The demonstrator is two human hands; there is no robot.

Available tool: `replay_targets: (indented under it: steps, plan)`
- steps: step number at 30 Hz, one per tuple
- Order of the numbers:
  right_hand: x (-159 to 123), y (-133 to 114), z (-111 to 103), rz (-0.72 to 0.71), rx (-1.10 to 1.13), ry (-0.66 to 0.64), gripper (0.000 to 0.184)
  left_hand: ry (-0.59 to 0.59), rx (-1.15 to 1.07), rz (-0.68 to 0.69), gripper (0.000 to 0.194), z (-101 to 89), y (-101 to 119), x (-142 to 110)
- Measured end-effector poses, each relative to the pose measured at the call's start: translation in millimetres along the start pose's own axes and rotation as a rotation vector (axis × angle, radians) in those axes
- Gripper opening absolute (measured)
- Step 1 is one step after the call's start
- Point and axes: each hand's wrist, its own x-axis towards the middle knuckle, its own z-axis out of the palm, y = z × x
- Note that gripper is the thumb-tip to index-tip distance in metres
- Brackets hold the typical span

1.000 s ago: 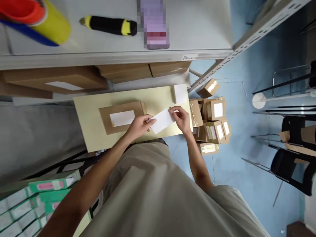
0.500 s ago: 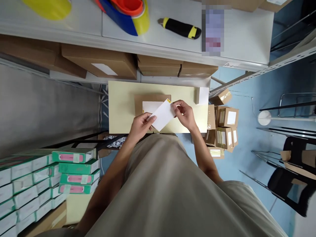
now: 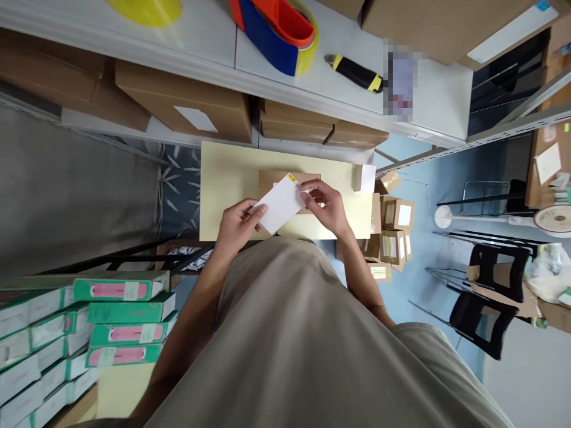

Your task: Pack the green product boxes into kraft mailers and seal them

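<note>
A white paper label [image 3: 280, 204] with a small yellow printed corner is held tilted over the table. My left hand [image 3: 239, 221] grips its lower left end, thumb on top. At the upper right edge, the curled fingers and thumb of my right hand [image 3: 325, 205] pinch the label near the yellow mark. Beneath it lies a brown cardboard box [image 3: 267, 179], largely covered by the label and my hands. Both sit over a pale yellow tabletop [image 3: 223, 184].
A shelf [image 3: 196, 41] above the table carries a tape dispenser [image 3: 285, 35] and a box cutter [image 3: 357, 72]. A white block [image 3: 367, 178] stands at the table's right end. Green boxes [image 3: 129, 312] are stacked lower left; cartons [image 3: 398, 213] sit on the floor at right.
The camera view has shifted, so the shelf items appear further right. Both hands still hold the label, now a little left in view and covering the box differently.
</note>
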Motion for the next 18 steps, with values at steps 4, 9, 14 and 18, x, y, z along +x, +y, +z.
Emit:
replay_targets:
  steps: [4, 9, 14, 18]
  plan:
    - [1.5, -5.8, 15.0, 0.068, -0.005, 0.069, 0.051, -0.029, -0.051, -0.019, 0.064, -16.9, 3.2, 3.6]
    - [-2.2, -7.4, 32.3, 0.153, 0.051, 0.214, 0.048, -0.156, -0.159, -0.081, 0.068, -37.2, 10.7, 3.6]
    - [-4.5, -5.6, 43.3, 0.173, 0.080, 0.318, 0.045, -0.303, -0.118, -0.049, 0.050, -56.6, 24.5, -5.5]
    - [-3.9, -5.6, 45.7, 0.171, 0.061, 0.317, 0.046, -0.318, -0.075, -0.018, 0.040, -64.5, 27.1, -11.1]
